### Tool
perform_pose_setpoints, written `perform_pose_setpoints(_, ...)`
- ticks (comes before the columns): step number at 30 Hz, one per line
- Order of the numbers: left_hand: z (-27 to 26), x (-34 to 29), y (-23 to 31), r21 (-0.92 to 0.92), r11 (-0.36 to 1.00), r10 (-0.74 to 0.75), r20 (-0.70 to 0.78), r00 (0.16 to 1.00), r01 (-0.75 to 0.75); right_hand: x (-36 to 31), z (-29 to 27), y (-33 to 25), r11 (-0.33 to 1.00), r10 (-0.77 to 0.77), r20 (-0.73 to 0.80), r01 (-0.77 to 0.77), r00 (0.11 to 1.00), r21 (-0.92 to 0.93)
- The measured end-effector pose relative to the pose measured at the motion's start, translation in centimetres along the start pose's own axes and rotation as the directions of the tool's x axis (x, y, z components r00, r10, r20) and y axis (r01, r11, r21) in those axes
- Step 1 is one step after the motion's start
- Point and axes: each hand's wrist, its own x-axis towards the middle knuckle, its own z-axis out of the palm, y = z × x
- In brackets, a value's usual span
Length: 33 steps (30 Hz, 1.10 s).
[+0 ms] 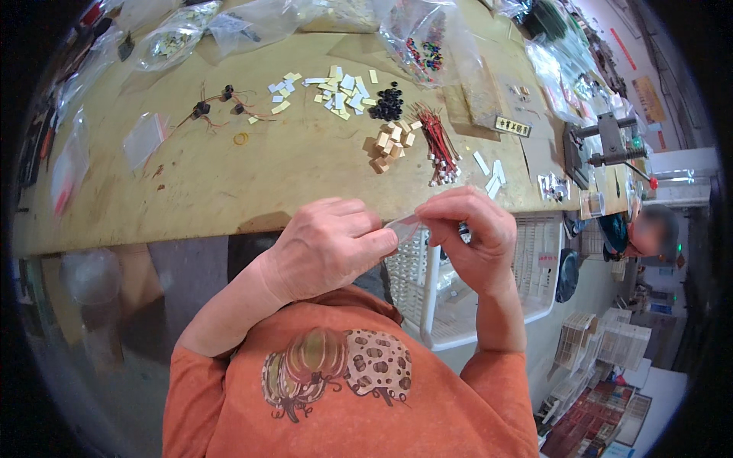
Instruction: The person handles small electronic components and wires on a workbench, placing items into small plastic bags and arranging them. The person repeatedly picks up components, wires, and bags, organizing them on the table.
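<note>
My left hand (330,246) and my right hand (472,233) meet just in front of the workbench edge, both pinching a small strip of clear tape (402,227) stretched between their fingertips. My right hand also hides a small dark part under its fingers. On the wooden bench (229,172) beyond lie a bundle of red wires (439,141), a heap of small tan blocks (388,145), a pile of black round parts (388,101) and scattered white and yellow slips (340,90).
Clear plastic bags (179,34) line the bench's far edge, small wired components (221,107) lie at left. A white plastic basket (489,286) sits under my hands. A metal press (607,145) stands at right, with another person (649,233) beyond.
</note>
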Motion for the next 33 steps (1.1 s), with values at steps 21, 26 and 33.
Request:
perform_pose_setpoints(21, -0.4, -1.4, -0.3, 0.007, 1.000, -0.017, 0.083, 0.996, 0.016, 2.0, -2.6, 5.2, 0.916, 0.349, -0.131, -0.367, 0.928, -0.161)
perform_pose_setpoints(26, -0.3, -1.7, -0.2, 0.011, 0.999, -0.039, 0.075, 0.996, 0.038, 4.5, -4.2, 14.1, 0.785, 0.276, -0.211, -0.347, 0.938, -0.513)
perform_pose_setpoints(33, -0.4, -2.5, -0.3, 0.004, 0.997, -0.074, 0.043, 0.996, 0.074, 6.0, -4.8, 16.5, 0.674, 0.387, -0.150, -0.390, 0.910, -0.627)
